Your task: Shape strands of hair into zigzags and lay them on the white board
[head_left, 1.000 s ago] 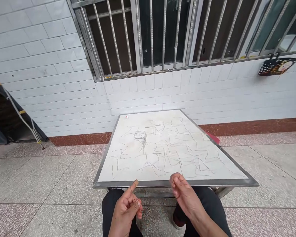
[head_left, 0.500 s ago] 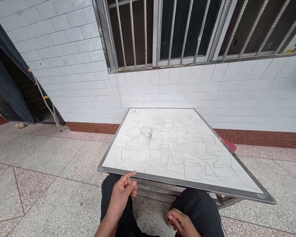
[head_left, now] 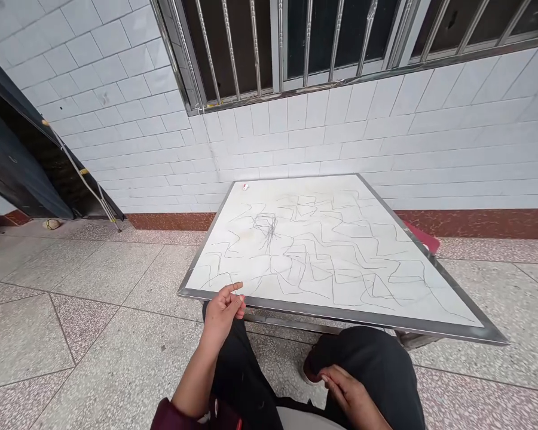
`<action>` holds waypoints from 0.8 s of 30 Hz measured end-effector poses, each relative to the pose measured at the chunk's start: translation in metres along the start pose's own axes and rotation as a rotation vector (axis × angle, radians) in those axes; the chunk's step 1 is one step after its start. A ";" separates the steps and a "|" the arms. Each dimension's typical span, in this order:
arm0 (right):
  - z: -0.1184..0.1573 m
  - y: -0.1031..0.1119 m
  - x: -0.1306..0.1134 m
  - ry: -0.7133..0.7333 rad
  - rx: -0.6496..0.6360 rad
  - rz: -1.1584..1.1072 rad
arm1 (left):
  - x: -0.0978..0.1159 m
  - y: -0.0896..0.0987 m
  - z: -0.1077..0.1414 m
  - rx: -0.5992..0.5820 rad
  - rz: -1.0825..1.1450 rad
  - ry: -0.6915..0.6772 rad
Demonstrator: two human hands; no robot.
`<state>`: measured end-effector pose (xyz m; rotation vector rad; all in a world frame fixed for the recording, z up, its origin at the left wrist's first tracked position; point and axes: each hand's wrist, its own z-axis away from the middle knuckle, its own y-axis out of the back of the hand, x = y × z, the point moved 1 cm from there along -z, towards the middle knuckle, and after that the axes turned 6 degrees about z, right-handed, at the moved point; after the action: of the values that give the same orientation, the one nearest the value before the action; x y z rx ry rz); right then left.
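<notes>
My left hand is at the near left edge of the white-topped table, with the index finger stretched out and the thumb pressed in. A thin, dark, bent strand seems to run from its fingertips over the tabletop; its kind is too fine to tell. Many similar thin, crooked dark strands are scattered across the white top, with a denser tangle left of the middle. Close to my right knee, my right hand is closed, thumb against fingers; anything inside is hidden.
A small red-and-white item lies at the table's far left corner. Behind the table rises a white tiled wall with a barred window. A crutch leans at the left beside a dark curtain. Something red shows beyond the right edge.
The view has tilted down, so the table sits higher in the picture. My left hand has moved slightly forward over the table's edge. My right hand stays closed by the knee.
</notes>
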<state>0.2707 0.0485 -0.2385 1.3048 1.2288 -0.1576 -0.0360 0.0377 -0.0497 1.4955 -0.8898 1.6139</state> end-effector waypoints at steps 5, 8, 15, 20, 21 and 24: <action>0.016 0.021 0.015 0.151 0.239 0.183 | -0.004 0.040 -0.018 0.101 -0.065 -0.027; 0.021 0.036 0.026 0.154 0.403 0.345 | -0.004 0.061 -0.030 0.133 -0.118 -0.026; 0.008 0.026 0.026 0.165 0.399 0.441 | -0.017 0.073 -0.057 0.156 -0.277 0.020; -0.009 0.013 0.018 0.223 0.359 0.475 | -0.028 0.080 -0.075 0.155 -0.374 0.051; -0.012 0.012 0.016 0.233 0.351 0.487 | -0.030 0.081 -0.079 0.153 -0.391 0.057; -0.022 0.009 0.009 0.259 0.322 0.506 | -0.034 0.085 -0.088 0.141 -0.435 0.074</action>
<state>0.2678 0.0730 -0.2348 1.9251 1.0730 0.1906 -0.1510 0.0722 -0.0899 1.5826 -0.3785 1.4156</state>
